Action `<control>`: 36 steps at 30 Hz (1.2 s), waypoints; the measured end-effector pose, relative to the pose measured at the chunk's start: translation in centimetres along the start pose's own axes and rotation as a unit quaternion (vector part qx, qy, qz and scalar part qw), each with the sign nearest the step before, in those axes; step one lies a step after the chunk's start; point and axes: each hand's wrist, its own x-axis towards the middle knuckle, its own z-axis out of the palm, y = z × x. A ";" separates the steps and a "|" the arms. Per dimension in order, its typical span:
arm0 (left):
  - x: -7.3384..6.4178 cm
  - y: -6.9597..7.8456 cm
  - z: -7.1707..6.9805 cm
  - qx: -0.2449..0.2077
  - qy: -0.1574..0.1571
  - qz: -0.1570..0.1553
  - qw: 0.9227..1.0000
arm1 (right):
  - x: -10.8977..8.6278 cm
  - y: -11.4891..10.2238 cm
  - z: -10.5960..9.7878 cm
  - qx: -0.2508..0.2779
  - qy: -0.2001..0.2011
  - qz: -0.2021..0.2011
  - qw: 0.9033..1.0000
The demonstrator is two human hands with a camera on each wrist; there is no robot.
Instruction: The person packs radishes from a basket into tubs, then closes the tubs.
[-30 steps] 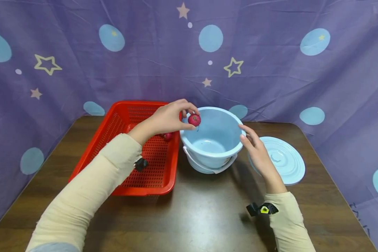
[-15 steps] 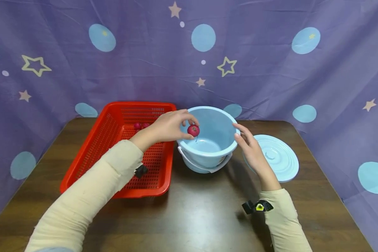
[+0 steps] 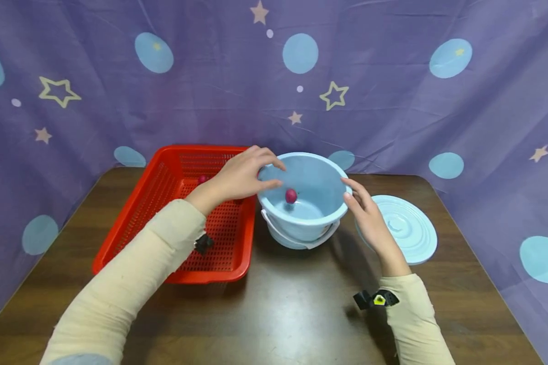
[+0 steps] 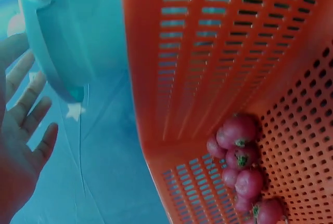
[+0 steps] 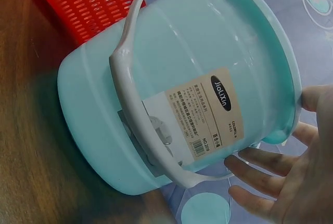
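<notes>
A red radish [image 3: 290, 196] shows inside the light blue bucket [image 3: 303, 230], apart from either hand. My left hand [image 3: 246, 175] is over the bucket's left rim, thumb and fingers spread with nothing between them. On the opposite side, my right hand [image 3: 370, 218] holds the rim. In the right wrist view, the thumb and a finger of the right hand [image 5: 296, 167] meet the rim, while other fingers lie along the outer wall. Several more radishes [image 4: 242, 156] are heaped in the red slotted basket [image 4: 151, 104]; my left arm hides most of them in the head view.
Right of the bucket, a round blue lid [image 3: 406, 228] lies on the brown wooden table [image 3: 292, 314]. The red basket stands close along the bucket's left side. A pale bail handle [image 5: 135, 104] hangs down the bucket's front. A purple patterned curtain [image 3: 237, 91] hangs behind the table.
The left fingers have spread and let go of the radish, which is now lower, inside the bucket. My right hand has stayed at the rim.
</notes>
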 end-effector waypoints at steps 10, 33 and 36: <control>-0.7 -2.8 -1.2 -0.040 0.032 -0.048 0.998 | -0.2 0.0 -0.2 -0.004 0.003 0.002 1.000; -3.7 -10.6 3.1 -0.072 -0.021 -0.145 0.987 | -0.3 -0.4 0.1 0.028 -0.005 0.016 0.999; -3.9 -11.1 3.5 -0.068 -0.027 -0.162 0.984 | -0.2 -0.4 0.1 0.028 -0.005 0.014 1.000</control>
